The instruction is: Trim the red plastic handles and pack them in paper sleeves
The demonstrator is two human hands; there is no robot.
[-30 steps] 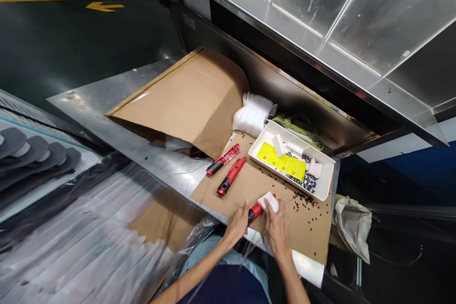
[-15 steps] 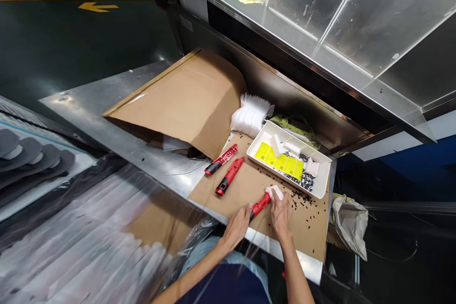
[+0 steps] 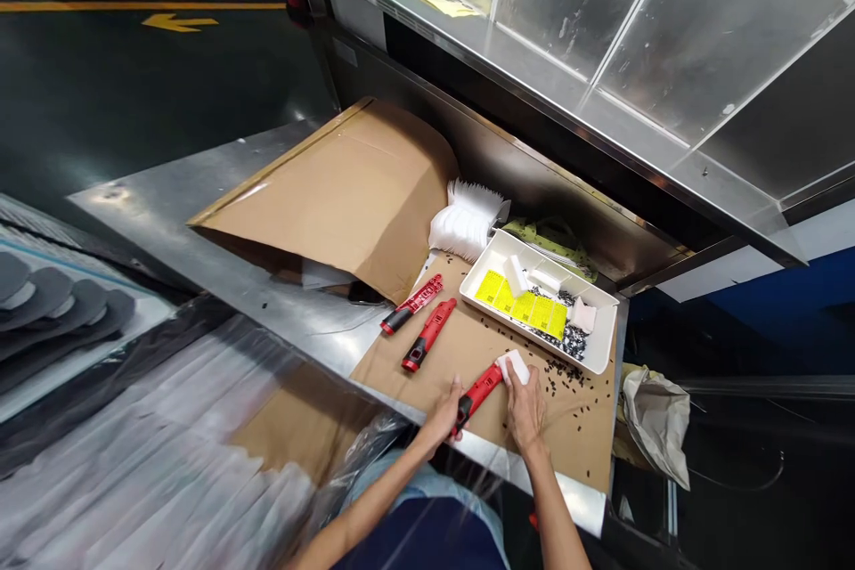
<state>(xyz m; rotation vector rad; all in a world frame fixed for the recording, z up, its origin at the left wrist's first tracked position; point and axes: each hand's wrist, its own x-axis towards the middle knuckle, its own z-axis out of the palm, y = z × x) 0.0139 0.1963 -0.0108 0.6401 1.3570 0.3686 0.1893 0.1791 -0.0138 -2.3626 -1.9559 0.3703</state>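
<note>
Left hand [image 3: 442,417] wraps firmly round a red plastic handle [image 3: 478,394], steadying it while the right hand [image 3: 525,411] pinches a white pad [image 3: 514,366] at its tip.

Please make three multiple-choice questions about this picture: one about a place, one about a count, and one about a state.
1. Where are the yellow labels? A on the cardboard; B in the white tray; C on the floor.
2. How many red tools lie on the cardboard, not held? A one; B two; C three.
3. What is the left hand doing? A gripping a red tool; B lying open and empty; C lifting the tray.

1 B: they lie inside its rim.
2 B: two lie side by side.
3 A: its fingers wrap the tool's end.
</note>
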